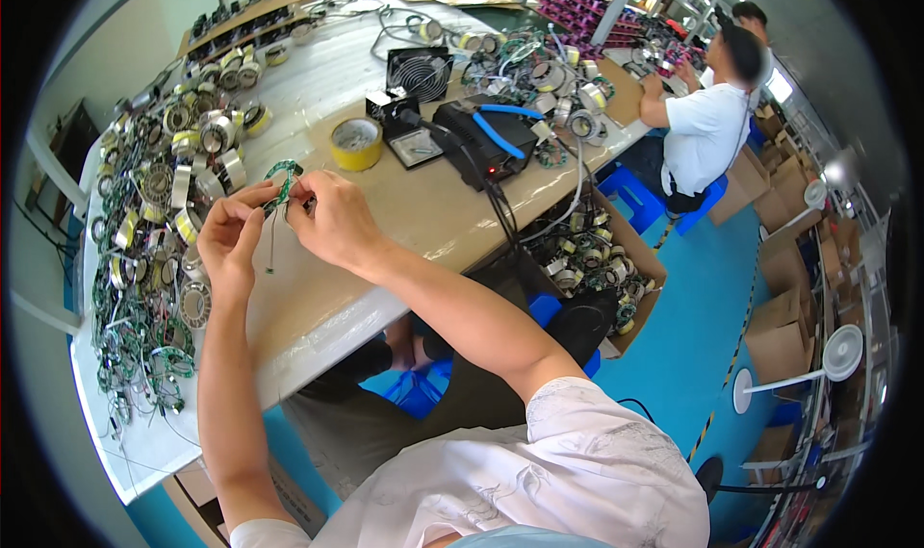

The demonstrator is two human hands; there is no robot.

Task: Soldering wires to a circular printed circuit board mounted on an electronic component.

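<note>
Above the brown-covered part of the table, my two hands meet at a green ring-shaped circuit board [284, 170] with thin wires on it. My left hand [231, 242] pinches its left side between thumb and fingers. From the right, my right hand [335, 223] closes its fingertips at the board's edge; the exact grip there is partly hidden by the fingers. A thin wire dangles below the board, between the hands. Just left of my left hand lies a heap of metal ring-shaped coils [183, 197] with yellow bands, mixed with green boards and wires.
A yellow tape roll [356, 145], a black soldering station [472, 153] with blue-handled pliers [499, 136] on top, and a small fan [420, 73] stand beyond my hands. At right, a cardboard box [647, 259] holds more coils. A person [707, 129] sits farther along.
</note>
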